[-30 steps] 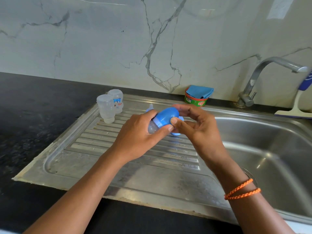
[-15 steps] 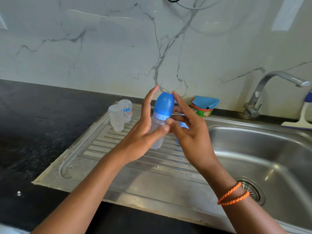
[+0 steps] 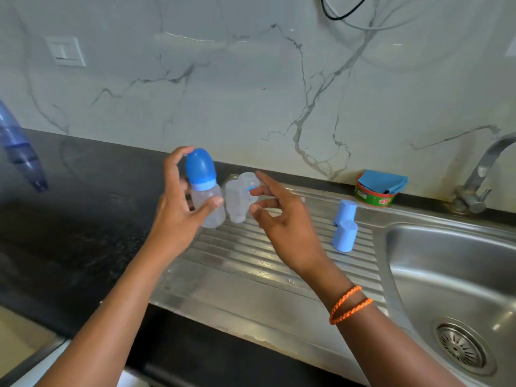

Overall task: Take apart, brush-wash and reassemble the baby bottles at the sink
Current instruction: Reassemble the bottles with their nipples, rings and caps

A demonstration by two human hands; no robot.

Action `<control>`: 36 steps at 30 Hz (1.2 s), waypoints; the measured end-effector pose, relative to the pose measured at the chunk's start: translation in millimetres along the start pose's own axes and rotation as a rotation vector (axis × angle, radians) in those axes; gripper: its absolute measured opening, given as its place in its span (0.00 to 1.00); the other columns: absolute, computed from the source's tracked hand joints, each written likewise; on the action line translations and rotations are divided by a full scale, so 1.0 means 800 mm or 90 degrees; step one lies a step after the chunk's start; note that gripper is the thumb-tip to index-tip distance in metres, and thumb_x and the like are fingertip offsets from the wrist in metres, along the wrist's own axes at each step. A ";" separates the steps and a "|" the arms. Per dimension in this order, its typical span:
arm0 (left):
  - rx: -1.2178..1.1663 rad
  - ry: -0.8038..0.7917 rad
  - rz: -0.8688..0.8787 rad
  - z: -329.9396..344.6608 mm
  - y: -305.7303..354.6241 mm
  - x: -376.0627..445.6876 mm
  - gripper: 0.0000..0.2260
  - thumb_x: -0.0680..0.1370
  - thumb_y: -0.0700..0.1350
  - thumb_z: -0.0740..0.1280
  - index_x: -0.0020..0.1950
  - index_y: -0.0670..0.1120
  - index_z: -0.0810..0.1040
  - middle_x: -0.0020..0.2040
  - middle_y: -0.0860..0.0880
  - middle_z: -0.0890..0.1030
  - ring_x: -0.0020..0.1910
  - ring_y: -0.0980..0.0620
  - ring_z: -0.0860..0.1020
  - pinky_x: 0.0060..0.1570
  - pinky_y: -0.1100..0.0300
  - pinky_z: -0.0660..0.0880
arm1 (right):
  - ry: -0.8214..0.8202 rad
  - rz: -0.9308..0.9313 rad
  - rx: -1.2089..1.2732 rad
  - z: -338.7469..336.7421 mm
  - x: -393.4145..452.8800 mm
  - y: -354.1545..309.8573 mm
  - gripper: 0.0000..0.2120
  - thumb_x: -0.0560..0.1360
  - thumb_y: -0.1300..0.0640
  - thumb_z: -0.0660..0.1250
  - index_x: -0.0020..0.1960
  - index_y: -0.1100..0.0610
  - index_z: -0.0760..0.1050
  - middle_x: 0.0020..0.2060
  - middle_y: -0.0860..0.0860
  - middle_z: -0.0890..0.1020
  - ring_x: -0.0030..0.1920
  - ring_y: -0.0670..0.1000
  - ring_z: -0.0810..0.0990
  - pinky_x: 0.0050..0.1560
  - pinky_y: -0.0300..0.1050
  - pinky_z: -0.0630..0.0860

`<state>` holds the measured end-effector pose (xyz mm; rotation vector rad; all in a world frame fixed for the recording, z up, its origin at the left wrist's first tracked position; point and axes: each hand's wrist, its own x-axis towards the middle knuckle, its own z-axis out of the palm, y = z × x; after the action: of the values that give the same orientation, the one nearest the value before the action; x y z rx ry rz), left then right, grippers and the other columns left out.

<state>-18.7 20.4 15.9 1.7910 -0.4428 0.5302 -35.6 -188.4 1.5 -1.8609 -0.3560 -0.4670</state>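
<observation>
A person at a kitchen sink holds a small clear plastic baby bottle with a rounded blue cap (image 3: 205, 191) upright in the left hand (image 3: 178, 208), thumb curled across its body and fingers wrapped behind it, above the ribbed stainless-steel draining board (image 3: 251, 263). The right hand (image 3: 282, 216) hovers just beside the bottle, its fingers spread and loosely bent, gripping nothing. An orange braided cord bracelet (image 3: 349, 304) circles the right wrist.

Behind the hands, two clear capless bottle bodies (image 3: 237, 201) stand close together at the back of the draining board. To the right, two light blue cylindrical plastic caps (image 3: 344, 233) stand one in front of the other, near the edge of the steel sink basin (image 3: 458, 275). A round green-and-red tub (image 3: 374, 198) with a folded blue cloth (image 3: 382, 181) on top sits against the white veined marble wall, beside the base of the curved metal tap (image 3: 477, 180). Dark speckled stone tabletop (image 3: 69, 219) stretches left of the sink.
</observation>
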 end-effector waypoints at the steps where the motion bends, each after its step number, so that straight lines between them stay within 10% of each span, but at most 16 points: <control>1: 0.027 0.022 -0.013 -0.012 -0.011 0.001 0.39 0.77 0.37 0.76 0.77 0.62 0.58 0.57 0.46 0.83 0.56 0.45 0.83 0.60 0.37 0.79 | -0.009 0.008 -0.012 0.011 0.003 0.003 0.26 0.82 0.62 0.69 0.78 0.49 0.73 0.60 0.47 0.82 0.55 0.48 0.83 0.59 0.52 0.83; 14: 0.195 0.124 -0.048 -0.077 -0.091 0.010 0.38 0.76 0.37 0.77 0.75 0.59 0.58 0.58 0.45 0.77 0.46 0.48 0.82 0.41 0.66 0.75 | -0.195 0.103 -0.059 0.199 0.056 -0.003 0.13 0.80 0.63 0.67 0.64 0.55 0.78 0.53 0.54 0.85 0.54 0.54 0.84 0.59 0.58 0.83; 19: 0.200 0.115 -0.062 -0.080 -0.091 0.008 0.44 0.75 0.33 0.75 0.79 0.63 0.55 0.61 0.46 0.75 0.50 0.46 0.81 0.46 0.48 0.82 | -0.174 0.110 -0.046 0.208 0.057 -0.004 0.13 0.83 0.61 0.67 0.67 0.57 0.75 0.52 0.55 0.85 0.52 0.53 0.84 0.57 0.52 0.84; 23: 0.175 0.113 -0.083 -0.081 -0.089 0.006 0.51 0.75 0.34 0.76 0.82 0.63 0.46 0.61 0.45 0.76 0.50 0.48 0.82 0.47 0.55 0.81 | -0.175 0.111 -0.061 0.208 0.057 -0.004 0.16 0.84 0.61 0.67 0.71 0.58 0.75 0.51 0.53 0.85 0.52 0.51 0.84 0.58 0.51 0.83; 27: 0.200 0.156 -0.107 -0.081 -0.078 0.002 0.54 0.72 0.36 0.79 0.83 0.60 0.46 0.78 0.45 0.66 0.74 0.53 0.69 0.66 0.51 0.72 | -0.172 0.111 -0.084 0.207 0.055 -0.006 0.18 0.82 0.65 0.66 0.71 0.58 0.75 0.53 0.54 0.84 0.53 0.53 0.83 0.58 0.51 0.84; 36: 0.360 0.250 0.168 -0.016 -0.013 0.012 0.11 0.78 0.40 0.70 0.58 0.50 0.81 0.56 0.56 0.80 0.62 0.51 0.71 0.58 0.61 0.70 | -0.039 0.069 -0.129 0.131 0.056 0.000 0.15 0.79 0.66 0.65 0.63 0.58 0.82 0.54 0.53 0.85 0.54 0.51 0.83 0.57 0.46 0.80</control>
<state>-6.6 35.1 15.8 2.1006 -0.2668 1.2661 18.6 -88.3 -8.1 -2.0833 -0.2551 -0.3837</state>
